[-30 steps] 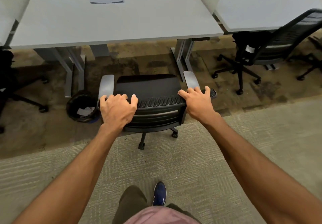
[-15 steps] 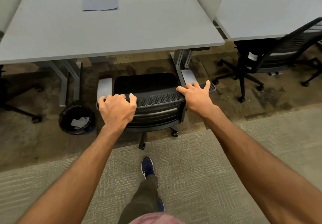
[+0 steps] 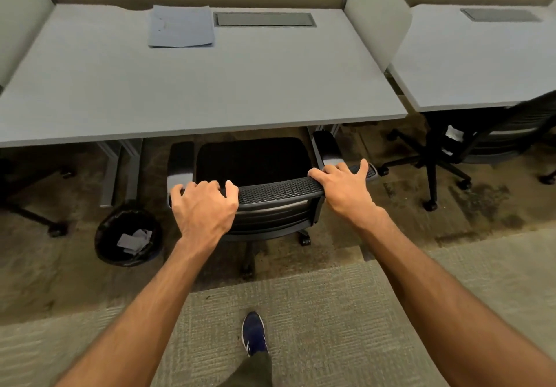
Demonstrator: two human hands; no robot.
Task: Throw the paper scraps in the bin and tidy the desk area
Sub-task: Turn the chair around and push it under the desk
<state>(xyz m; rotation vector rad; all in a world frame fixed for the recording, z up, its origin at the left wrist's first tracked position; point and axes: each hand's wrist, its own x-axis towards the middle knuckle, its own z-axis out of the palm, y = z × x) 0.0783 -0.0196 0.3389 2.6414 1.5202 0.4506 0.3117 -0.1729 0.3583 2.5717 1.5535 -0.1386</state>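
Centrally, both hands grip the top edge of the black chair (image 3: 255, 164) backrest: left hand (image 3: 203, 209) curled over its left end, right hand (image 3: 346, 189) spread and clamped near the right end. Chair seat sits partly under the desk (image 3: 210, 85). Bin (image 3: 128, 237), lower left of the left hand, stands on the floor beside the chair; paper scraps (image 3: 134, 240) lie inside it. Upper centre-left of frame: a flat sheet (image 3: 180, 27) on the desk. One blue shoe (image 3: 254, 334) at bottom centre.
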